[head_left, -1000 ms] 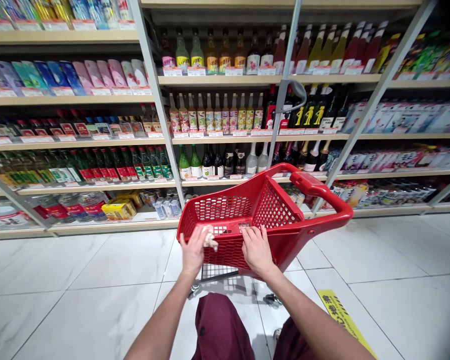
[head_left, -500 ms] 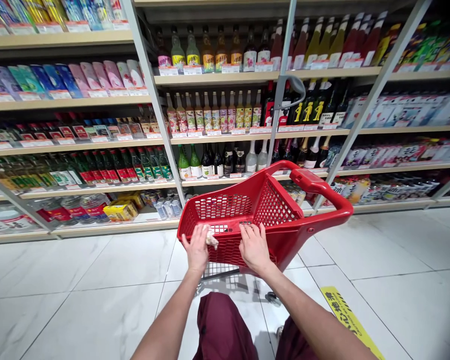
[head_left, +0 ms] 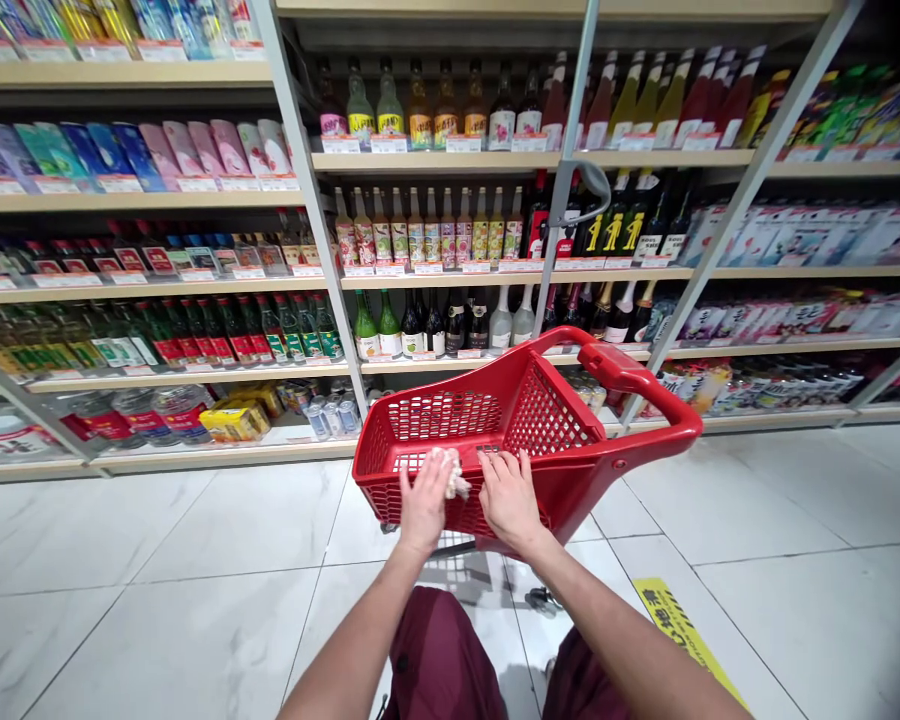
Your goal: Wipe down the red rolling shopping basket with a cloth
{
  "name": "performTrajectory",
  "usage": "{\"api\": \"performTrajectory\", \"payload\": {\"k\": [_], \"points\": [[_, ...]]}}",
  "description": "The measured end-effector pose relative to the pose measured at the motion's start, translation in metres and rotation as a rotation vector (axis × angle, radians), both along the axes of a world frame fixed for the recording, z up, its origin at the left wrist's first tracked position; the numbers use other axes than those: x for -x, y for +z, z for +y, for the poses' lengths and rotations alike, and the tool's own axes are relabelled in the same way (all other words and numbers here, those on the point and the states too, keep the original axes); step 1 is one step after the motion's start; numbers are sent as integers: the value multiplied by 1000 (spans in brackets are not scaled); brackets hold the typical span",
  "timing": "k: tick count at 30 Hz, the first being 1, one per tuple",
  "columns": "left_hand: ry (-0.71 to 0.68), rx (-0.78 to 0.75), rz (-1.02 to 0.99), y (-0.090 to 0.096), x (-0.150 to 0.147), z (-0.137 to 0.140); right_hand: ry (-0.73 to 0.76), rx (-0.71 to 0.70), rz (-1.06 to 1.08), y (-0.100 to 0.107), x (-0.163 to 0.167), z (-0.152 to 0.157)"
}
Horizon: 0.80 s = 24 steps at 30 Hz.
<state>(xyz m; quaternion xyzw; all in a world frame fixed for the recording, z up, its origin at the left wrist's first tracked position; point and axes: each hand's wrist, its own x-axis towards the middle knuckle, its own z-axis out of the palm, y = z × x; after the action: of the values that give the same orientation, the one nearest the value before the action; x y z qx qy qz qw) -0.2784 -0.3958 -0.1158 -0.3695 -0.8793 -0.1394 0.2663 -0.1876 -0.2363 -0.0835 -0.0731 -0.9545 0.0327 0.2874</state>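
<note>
A red plastic shopping cart (head_left: 570,490) stands sideways in front of me, its handle at the right. My left hand (head_left: 425,500) is at the near rim of the basket, closed on a crumpled whitish cloth (head_left: 456,478) that sticks out beside the fingers. To its right, my right hand (head_left: 508,495) is hooked over the same rim, with its fingertips bent to the inner side. Inside the basket, the bottom and the perforated walls show. The fingertips of both hands are partly hidden by the hands themselves.
Shelves (head_left: 435,270) of bottles, cans and packets run along the far side of the cart. A grey metal post with a curved holder (head_left: 589,192) stands before them. On the white tiled floor at the right lies a yellow caution strip (head_left: 686,635).
My left hand has slid to the right along the cart's near rim with the cloth, closer to my right hand. The right hand stays on the rim.
</note>
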Motion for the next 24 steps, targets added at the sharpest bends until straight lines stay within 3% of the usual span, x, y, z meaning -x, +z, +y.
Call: {"api": "performTrajectory", "payload": {"k": [5,9,12,15,19,21,24], "points": [[-149,12,-12,10,-23,18,10,-23,9,-2,0,3],[-46,-138,-97,19,-22,31,38,-50,-21,-3,0,7],[-1,-123,-95,21,-12,34,70,-57,-46,-2,-1,10],[-3,-27,-48,17,6,12,65,-43,-51,-2,-1,10],[146,-64,-23,7,22,-15,77,-33,-51,-2,2,6],[153,-88,7,2,19,-6,63,-16,-43,-1,4,3],[9,-51,55,-1,8,19,42,3,-26,-1,4,2]]}}
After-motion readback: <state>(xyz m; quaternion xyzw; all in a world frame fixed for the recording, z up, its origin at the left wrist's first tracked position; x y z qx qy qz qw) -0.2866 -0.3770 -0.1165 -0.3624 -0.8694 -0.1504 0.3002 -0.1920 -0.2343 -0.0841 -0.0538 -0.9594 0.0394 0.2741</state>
